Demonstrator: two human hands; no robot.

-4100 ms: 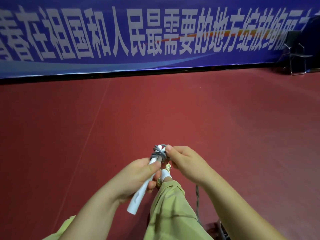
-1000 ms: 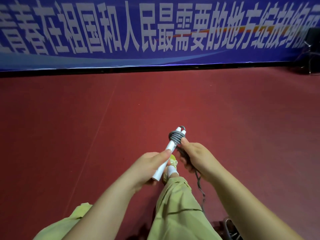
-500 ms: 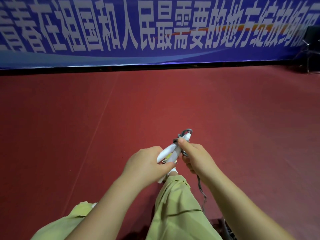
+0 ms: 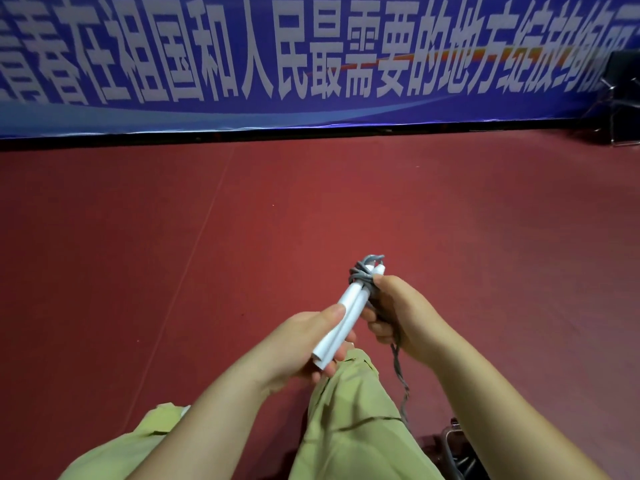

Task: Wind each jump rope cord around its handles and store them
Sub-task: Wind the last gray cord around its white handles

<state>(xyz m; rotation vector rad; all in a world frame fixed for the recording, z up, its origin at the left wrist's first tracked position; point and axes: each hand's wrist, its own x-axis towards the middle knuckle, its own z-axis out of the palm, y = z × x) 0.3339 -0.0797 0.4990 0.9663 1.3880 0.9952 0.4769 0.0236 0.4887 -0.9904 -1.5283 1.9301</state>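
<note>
1. Left grip: your left hand point(image 4: 294, 344) is curled around the lower ends of the two white handles point(image 4: 341, 322), thumb laid along the upper side. The pair is held side by side, slanting up and away from you.
2. Right grip: your right hand point(image 4: 398, 313) pinches the grey cord point(image 4: 363, 277) against the handles near their far end, thumb tip on the coils, fingers curled around the slack below.
3. Cord, wound part: several turns bunched at the far tips of the handles, with one small loop standing above them.
4. Cord, loose part: a twisted tail point(image 4: 401, 386) hangs from your right hand, running down past your right forearm towards the floor point(image 4: 173, 254). Its end is out of sight.
5. Surroundings: red floor, your green trouser leg point(image 4: 349, 427) directly under the handles, a blue banner point(image 4: 311, 64) along the far wall, and a dark object at bottom right, too cut off to identify.
6. Step in hand, by judgement: winding, partly done; storing has not begun.
7. Next move calls for: your left hand keeping both handles together while your right feeds the tail round them under steady tension, laying turns down the shafts instead of piling them at the tips, where they could slip off.
</note>
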